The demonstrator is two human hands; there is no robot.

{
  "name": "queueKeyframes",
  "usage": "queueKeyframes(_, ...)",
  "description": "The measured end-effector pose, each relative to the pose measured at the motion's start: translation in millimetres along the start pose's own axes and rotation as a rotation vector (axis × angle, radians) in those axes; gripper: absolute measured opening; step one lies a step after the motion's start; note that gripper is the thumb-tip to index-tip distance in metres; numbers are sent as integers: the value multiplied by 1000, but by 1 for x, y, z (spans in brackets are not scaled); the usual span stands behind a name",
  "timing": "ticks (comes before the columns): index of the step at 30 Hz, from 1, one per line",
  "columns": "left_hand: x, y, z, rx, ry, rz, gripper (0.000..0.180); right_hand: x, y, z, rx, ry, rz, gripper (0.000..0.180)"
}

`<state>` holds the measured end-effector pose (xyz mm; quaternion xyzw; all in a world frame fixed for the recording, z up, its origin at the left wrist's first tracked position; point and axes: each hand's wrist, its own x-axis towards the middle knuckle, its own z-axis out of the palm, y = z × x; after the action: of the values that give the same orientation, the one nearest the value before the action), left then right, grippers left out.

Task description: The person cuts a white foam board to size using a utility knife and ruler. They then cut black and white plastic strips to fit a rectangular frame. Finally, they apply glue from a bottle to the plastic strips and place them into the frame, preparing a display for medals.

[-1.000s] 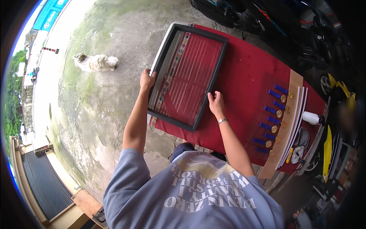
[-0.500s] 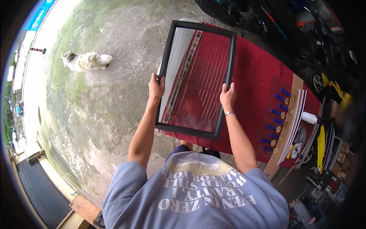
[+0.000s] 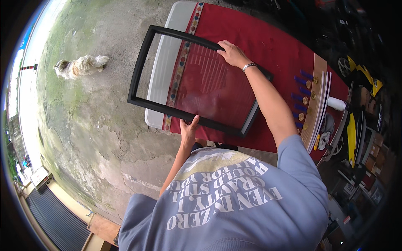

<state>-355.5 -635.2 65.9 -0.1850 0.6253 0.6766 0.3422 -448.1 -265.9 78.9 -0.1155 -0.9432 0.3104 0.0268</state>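
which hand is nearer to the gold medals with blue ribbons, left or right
Right. The right hand, on the far edge of the black frame, is left of the medals; the left hand, on its near edge, lies farther left of them.

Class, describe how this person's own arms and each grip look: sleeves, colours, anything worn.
Both arms wear loose, short greyish-blue sleeves, with bare forearms below. The right grip is an ungloved hand, and a silver-toned band circles its wrist; whether it is a watch or a bracelet cannot be told. The left grip is ungloved too, with no band visible at its wrist.
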Motion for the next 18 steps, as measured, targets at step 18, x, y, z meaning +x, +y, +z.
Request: queueKeyframes(18, 6, -39, 16, 137, 0, -312, 39, -15, 23, 40, -182, -16, 110, 24)
